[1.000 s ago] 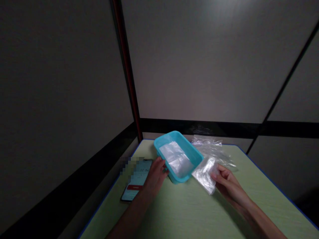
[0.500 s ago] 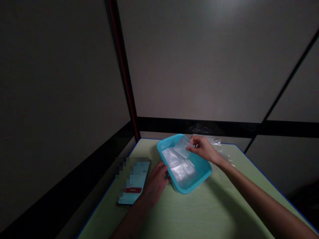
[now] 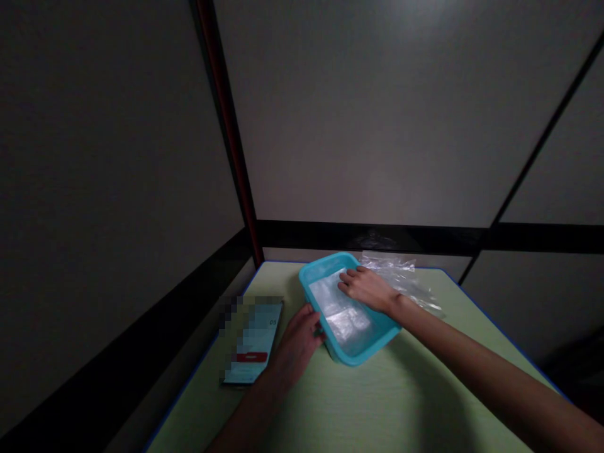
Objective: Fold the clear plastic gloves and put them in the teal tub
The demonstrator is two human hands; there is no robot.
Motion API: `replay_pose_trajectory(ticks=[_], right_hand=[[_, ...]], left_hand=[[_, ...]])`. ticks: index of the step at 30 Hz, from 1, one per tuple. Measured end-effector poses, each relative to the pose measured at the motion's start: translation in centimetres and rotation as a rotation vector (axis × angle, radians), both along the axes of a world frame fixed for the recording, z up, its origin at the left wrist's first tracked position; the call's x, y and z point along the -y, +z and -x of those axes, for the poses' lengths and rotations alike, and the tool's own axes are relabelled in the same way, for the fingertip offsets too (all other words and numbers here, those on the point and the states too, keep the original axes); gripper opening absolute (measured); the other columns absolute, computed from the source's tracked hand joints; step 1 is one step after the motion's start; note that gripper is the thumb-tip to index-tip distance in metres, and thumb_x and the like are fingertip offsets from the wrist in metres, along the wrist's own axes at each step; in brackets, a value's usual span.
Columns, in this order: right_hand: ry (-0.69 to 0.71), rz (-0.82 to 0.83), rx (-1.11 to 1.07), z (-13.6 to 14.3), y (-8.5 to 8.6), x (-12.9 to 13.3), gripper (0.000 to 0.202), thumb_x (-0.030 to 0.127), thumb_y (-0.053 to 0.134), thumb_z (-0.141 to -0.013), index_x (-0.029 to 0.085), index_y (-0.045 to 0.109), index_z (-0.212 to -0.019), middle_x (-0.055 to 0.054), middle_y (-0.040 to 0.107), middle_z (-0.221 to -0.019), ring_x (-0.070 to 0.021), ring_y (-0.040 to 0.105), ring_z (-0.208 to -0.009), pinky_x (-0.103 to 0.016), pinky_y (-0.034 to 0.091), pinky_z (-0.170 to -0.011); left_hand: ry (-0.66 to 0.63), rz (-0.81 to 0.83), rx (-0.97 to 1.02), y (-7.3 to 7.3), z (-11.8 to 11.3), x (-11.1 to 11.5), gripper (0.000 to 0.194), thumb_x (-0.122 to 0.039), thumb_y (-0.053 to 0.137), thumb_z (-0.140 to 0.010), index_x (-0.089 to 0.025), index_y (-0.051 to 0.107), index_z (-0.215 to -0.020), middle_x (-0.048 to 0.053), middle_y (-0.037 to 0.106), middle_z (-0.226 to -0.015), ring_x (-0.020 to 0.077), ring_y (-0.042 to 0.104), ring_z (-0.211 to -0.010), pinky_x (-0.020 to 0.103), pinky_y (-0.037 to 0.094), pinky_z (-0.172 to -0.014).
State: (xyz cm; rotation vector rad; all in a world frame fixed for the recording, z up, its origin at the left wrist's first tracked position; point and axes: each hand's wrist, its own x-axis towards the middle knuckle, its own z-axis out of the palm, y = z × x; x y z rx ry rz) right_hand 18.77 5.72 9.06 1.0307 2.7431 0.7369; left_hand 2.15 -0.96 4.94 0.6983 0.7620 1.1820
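A green table [image 3: 377, 402] with a blue edge is standing in a dim corner with grey walls and a dark red post [image 3: 226, 126]. A blue tub [image 3: 352, 358] is sitting on the table near the far side. Clear plastic bags [image 3: 346, 321] are lying flat inside the tub. The right hand [image 3: 365, 288] is reaching into the tub from the right. Its fingers are stretched out flat and are pressing down on the bags, not gripping anything. The left hand [image 3: 297, 343] is resting against the left wall of the tub with its fingers curled on the rim, holding the tub. A phone [image 3: 252, 343] with a lit screen is lying just left of the left hand. A crinkled pile of clear plastic [image 3: 401, 277] is lying on the table behind the tub, to the far right.
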Motion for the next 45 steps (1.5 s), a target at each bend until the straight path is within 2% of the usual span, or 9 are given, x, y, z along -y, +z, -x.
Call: replay_pose_trajectory(ticks=[8, 14, 16, 21, 30, 33, 40, 43, 45], right_hand=[[-0.064, 0.089, -0.051, 0.0, 0.0, 0.9, 0.016, 0.008, 0.043, -0.081, 0.012, 0.056, -0.09, -0.009, 0.061, -0.082, -0.0218, 0.053, -0.086, -0.034, 0.037, -0.075], [-0.164, 0.169, -0.208, 1.0, 0.8, 2.0, 0.021, 0.018, 0.037, -0.086, 0.014, 0.048, -0.103, -0.01, 0.057, -0.097, -0.02, 0.056, -0.085, -0.029, 0.041, -0.072], [-0.203, 0.208, -0.24, 1.5, 0.5, 2.0, 0.024, 0.023, 0.039, -0.085, 0.014, 0.046, -0.107, -0.011, 0.055, -0.101, -0.0203, 0.058, -0.084, -0.028, 0.042, -0.069], [-0.3, 0.29, -0.288, 2.1, -0.7, 1.4, 0.033, 0.019, 0.044, -0.082, 0.012, 0.044, -0.113, -0.016, 0.052, -0.109, -0.0233, 0.058, -0.086, -0.03, 0.044, -0.07], [-0.355, 0.408, -0.362, 2.3, -1.8, 0.2, 0.035, 0.018, 0.052, -0.077, 0.011, 0.049, -0.111, -0.018, 0.055, -0.105, -0.0246, 0.059, -0.086, -0.032, 0.044, -0.07], [-0.319, 0.414, -0.427, 1.8, -1.0, 0.1, 0.037, 0.018, 0.055, -0.075, 0.011, 0.049, -0.111, -0.016, 0.058, -0.102, -0.0224, 0.058, -0.088, -0.03, 0.043, -0.072], [-0.261, 0.333, -0.667, -0.8, 2.8, 1.1, 0.029, 0.02, 0.048, -0.08, 0.014, 0.049, -0.108, -0.005, 0.063, -0.085, -0.0138, 0.058, -0.074, -0.022, 0.042, -0.066], [-0.347, 0.246, -0.755, -3.0, 2.9, 1.4, 0.023, 0.019, 0.04, -0.083, 0.013, 0.05, -0.104, -0.006, 0.062, -0.087, -0.0136, 0.058, -0.072, -0.023, 0.042, -0.065], [-0.426, 0.21, -0.774, -4.6, 1.9, 1.6, 0.023, 0.018, 0.038, -0.084, 0.012, 0.052, -0.1, -0.008, 0.062, -0.087, -0.0153, 0.058, -0.072, -0.025, 0.042, -0.065]], left_hand=[[-0.04, -0.025, 0.013, -0.5, 0.3, -0.1, 0.021, -0.023, 0.064, -0.059, -0.017, 0.053, -0.075, 0.001, 0.061, -0.074, 0.0157, 0.057, -0.078, 0.023, 0.042, -0.063], [-0.062, -0.055, 0.031, -0.5, 0.3, -0.1, 0.02, -0.023, 0.064, -0.06, -0.017, 0.054, -0.076, 0.0, 0.059, -0.07, 0.0145, 0.056, -0.073, 0.022, 0.041, -0.06], [-0.061, -0.056, 0.03, -0.5, 0.3, -0.1, 0.021, -0.023, 0.064, -0.059, -0.017, 0.054, -0.077, 0.0, 0.059, -0.071, 0.0141, 0.056, -0.072, 0.023, 0.041, -0.061], [-0.099, -0.076, 0.051, -0.6, 0.3, 0.0, 0.02, -0.023, 0.063, -0.061, -0.017, 0.054, -0.078, 0.001, 0.06, -0.075, 0.0144, 0.056, -0.074, 0.024, 0.042, -0.065], [-0.129, -0.088, 0.094, -1.0, 0.2, -0.1, 0.02, -0.022, 0.061, -0.063, -0.018, 0.052, -0.08, 0.002, 0.061, -0.081, 0.0152, 0.057, -0.079, 0.023, 0.042, -0.065], [-0.104, -0.085, 0.075, -0.9, 0.4, -0.2, 0.021, -0.022, 0.061, -0.064, -0.018, 0.052, -0.082, 0.002, 0.06, -0.081, 0.0147, 0.057, -0.077, 0.023, 0.042, -0.064], [-0.064, -0.062, 0.094, -0.9, 0.7, -0.8, 0.018, -0.02, 0.062, -0.063, -0.018, 0.05, -0.076, 0.0, 0.057, -0.077, 0.013, 0.056, -0.073, 0.024, 0.042, -0.065], [0.0, -0.022, 0.102, -1.0, 1.1, -1.4, 0.017, -0.018, 0.061, -0.062, -0.018, 0.046, -0.07, 0.0, 0.057, -0.074, 0.0128, 0.056, -0.07, 0.025, 0.043, -0.065], [0.058, 0.019, 0.114, -1.0, 1.3, -1.9, 0.017, -0.016, 0.059, -0.062, -0.018, 0.043, -0.067, -0.001, 0.057, -0.072, 0.0121, 0.056, -0.067, 0.025, 0.044, -0.063]])
